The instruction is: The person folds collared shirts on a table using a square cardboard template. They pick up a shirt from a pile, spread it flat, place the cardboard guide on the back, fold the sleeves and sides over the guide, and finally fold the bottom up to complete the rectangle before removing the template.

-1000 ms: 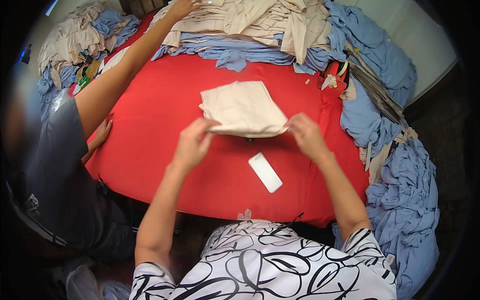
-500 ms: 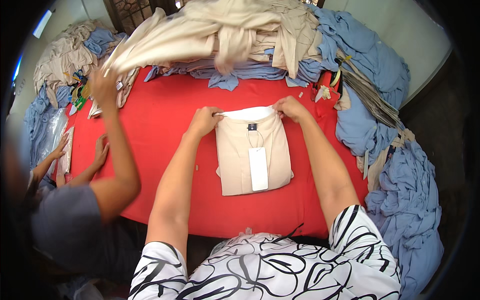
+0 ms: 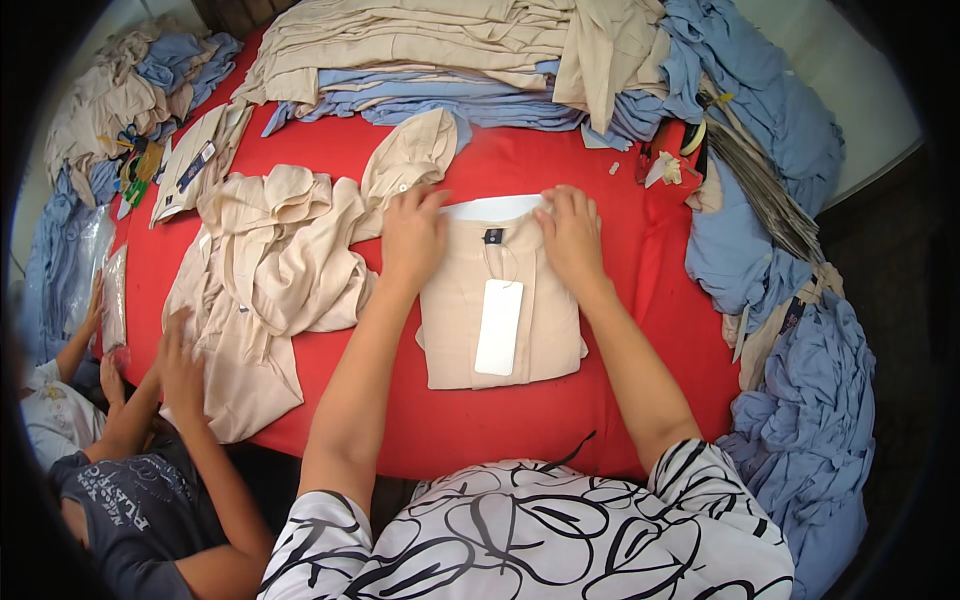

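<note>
A folded beige shirt (image 3: pixel 450 320) lies in front of me, a dark label at its neckline and a blank-looking white hang tag (image 3: pixel 498 328) on a loop. White card (image 3: pixel 495 208) shows above the neckline. At the shirt's upper left corner, my left hand (image 3: pixel 413 238) grips the edge, its thumb toward the card. My right hand (image 3: pixel 572 235) holds the upper right corner in the same way. The undersides of both grips are hidden.
Left of me, a co-worker's hands (image 3: pixel 180 370) are at a loose beige shirt (image 3: pixel 270 250) on the red-covered table (image 3: pixel 520 425). Stacked beige shirts (image 3: pixel 420 40) line the back. Blue garments (image 3: pixel 800 400) heap on the right. Scissors (image 3: pixel 130 140) lie far left.
My hands have shifted from pinching the neckline to the shirt's upper corners, closer to its sides. A beige shirt that the co-worker was swinging now lies on the table at left.
</note>
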Available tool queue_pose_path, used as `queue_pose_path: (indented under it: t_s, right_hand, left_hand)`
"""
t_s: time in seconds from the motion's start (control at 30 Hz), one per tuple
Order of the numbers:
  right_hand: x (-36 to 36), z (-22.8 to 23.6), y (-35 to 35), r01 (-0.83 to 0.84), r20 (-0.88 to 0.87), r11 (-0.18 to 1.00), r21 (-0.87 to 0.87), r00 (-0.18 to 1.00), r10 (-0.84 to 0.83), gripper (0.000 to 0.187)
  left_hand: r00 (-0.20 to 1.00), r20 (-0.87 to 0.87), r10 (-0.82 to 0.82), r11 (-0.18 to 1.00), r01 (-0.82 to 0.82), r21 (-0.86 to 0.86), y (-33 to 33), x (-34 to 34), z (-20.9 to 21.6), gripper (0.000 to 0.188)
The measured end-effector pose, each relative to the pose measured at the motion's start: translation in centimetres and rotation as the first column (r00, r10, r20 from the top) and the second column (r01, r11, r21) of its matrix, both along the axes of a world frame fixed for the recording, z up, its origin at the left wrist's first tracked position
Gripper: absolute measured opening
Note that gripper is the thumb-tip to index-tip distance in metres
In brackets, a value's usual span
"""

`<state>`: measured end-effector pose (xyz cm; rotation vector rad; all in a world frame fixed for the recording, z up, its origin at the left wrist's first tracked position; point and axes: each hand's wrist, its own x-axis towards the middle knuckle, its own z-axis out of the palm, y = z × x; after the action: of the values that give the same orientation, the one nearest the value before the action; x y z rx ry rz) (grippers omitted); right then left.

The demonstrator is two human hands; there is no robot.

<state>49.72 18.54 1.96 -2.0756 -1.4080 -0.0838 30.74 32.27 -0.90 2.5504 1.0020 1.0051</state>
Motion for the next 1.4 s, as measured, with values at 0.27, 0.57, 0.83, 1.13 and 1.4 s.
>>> queue_pose_path:
  t_s: [0.27, 0.57, 0.83, 1.13, 1.4]
  right_hand:
    - [-4.7, -5.5, -1.5, -0.171, 0.067, 0.985, 0.010, 0.983, 0.170, 0.037]
    - [-9.3, 1.3, -7.2, -0.271, 0.023, 0.917, -0.292, 0.957, 0.290, 0.061]
    - [-5.1, 5.5, -8.4, -0.255, -0.681, 0.953, -0.163, 0.728, 0.078, 0.066]
    - [0.6, 2.7, -5.1, -0.019, -0.352, 0.984, -0.178, 0.935, -0.046, 0.034]
    - [8.0, -2.7, 2.4, -0.328, -0.473, 0.902, -0.279, 0.865, 0.168, 0.045]
  left_hand:
    - [0.984, -0.067, -0.164, 0.986, 0.164, -0.006, -1.6, 3.0, -2.3, 0.044]
    - [0.983, 0.145, 0.117, 0.705, 0.021, -0.708, -11.1, -4.0, 3.5, 0.020]
    - [0.991, -0.092, 0.093, 0.901, -0.124, -0.415, -14.5, -8.7, 1.6, 0.035]
    - [0.980, -0.076, 0.182, 0.533, -0.164, -0.830, -8.6, -7.9, 0.8, 0.055]
    - [0.933, 0.270, 0.239, 0.327, 0.184, -0.927, -4.8, -2.9, 1.4, 0.040]
